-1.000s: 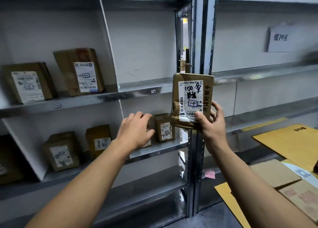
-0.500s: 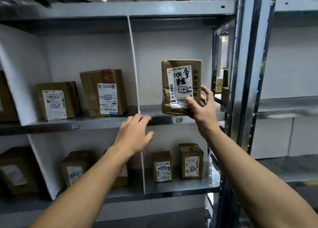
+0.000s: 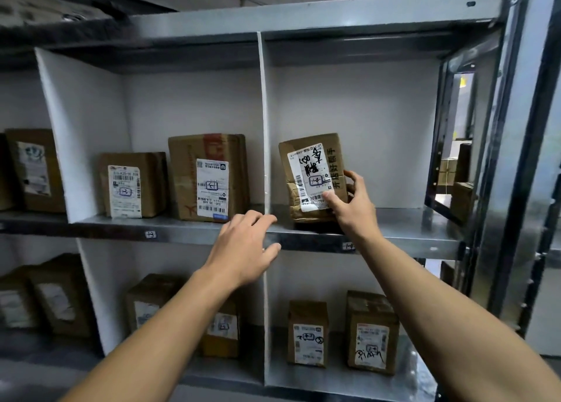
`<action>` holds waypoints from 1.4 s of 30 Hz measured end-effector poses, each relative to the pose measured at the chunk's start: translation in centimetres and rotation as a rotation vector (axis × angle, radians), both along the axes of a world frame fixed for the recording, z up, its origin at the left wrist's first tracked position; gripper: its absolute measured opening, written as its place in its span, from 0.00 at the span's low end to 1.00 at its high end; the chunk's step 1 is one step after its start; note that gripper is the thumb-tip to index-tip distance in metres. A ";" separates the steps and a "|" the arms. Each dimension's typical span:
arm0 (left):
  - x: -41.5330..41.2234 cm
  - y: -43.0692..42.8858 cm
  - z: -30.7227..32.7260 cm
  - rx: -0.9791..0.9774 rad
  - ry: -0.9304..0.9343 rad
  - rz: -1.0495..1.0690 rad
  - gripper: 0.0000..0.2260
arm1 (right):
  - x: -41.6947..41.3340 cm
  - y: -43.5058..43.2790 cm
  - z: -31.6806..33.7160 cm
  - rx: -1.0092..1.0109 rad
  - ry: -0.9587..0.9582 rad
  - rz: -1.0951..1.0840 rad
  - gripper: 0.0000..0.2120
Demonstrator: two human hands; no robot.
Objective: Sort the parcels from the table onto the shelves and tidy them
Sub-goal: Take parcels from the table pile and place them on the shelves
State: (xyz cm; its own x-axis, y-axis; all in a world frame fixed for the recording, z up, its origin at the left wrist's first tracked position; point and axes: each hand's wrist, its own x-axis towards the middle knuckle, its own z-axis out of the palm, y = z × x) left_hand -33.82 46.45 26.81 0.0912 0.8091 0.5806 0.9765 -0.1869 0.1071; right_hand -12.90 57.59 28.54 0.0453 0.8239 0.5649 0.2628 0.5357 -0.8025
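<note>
A crumpled brown parcel [image 3: 306,155] with a white label and black handwriting stands upright on the upper metal shelf [image 3: 403,234], in the right-hand bay just right of the white divider [image 3: 264,122]. My right hand [image 3: 353,207] grips its lower right corner, thumb on the label. My left hand [image 3: 243,250] hovers with fingers spread in front of the shelf's edge near the divider, holding nothing.
Two labelled boxes [image 3: 133,183] [image 3: 209,177] stand in the bay to the left, another box [image 3: 33,168] further left. Several parcels sit on the lower shelf, two [image 3: 308,332] [image 3: 372,332] in the right bay. A steel upright [image 3: 516,146] bounds the rack on the right.
My right hand has carried the parcel up and leftward from beside the steel upright into the upper right bay, where it now rests on the shelf. My left hand rose to the shelf's edge.
</note>
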 end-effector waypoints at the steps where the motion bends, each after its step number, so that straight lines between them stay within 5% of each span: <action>1: 0.0 0.1 -0.1 0.002 -0.010 -0.003 0.24 | -0.1 0.0 0.2 0.003 -0.041 -0.013 0.29; 14: -1.7 0.0 -0.5 0.011 -0.078 -0.106 0.23 | -1.7 0.2 -0.1 -0.127 -0.144 -0.143 0.35; 25: -2.7 0.3 -1.1 0.012 -0.112 -0.286 0.23 | -1.5 -3.5 -1.4 0.035 -0.190 -0.317 0.30; 34: 3.2 0.4 -6.4 -0.045 0.003 -0.541 0.24 | 4.4 -10.2 -9.2 0.042 -0.614 -0.664 0.20; 42: 11.2 -0.6 -14.6 -0.238 0.150 -0.680 0.24 | 12.4 -23.2 -17.6 -0.454 -0.989 -0.910 0.19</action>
State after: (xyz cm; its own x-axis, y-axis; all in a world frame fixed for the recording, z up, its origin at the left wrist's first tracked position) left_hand -22.58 45.81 12.21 0.6824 0.6481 0.3380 0.6606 -0.7448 0.0942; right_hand -0.50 34.39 10.99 0.3986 0.8372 0.3744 0.9169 -0.3733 -0.1414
